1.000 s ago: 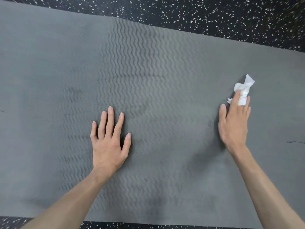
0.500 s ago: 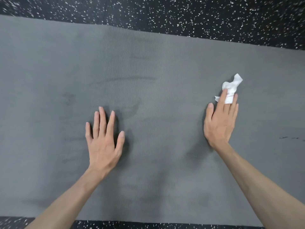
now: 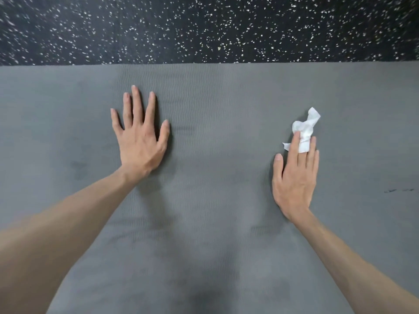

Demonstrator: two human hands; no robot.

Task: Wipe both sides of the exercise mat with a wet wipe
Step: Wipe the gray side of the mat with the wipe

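Exercise mat (image 3: pixel 215 200) under flat hands (image 3: pixel 140 141)

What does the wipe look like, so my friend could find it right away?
Start at the big grey mat lying on the black speckled floor. Go to the right hand resting flat on it. Under its fingertips sits the wet wipe, crumpled and the only white thing there.

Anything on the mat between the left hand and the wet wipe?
Nothing: the head view shows only bare ribbed grey exercise mat between the flat left hand and the crumpled white wet wipe.
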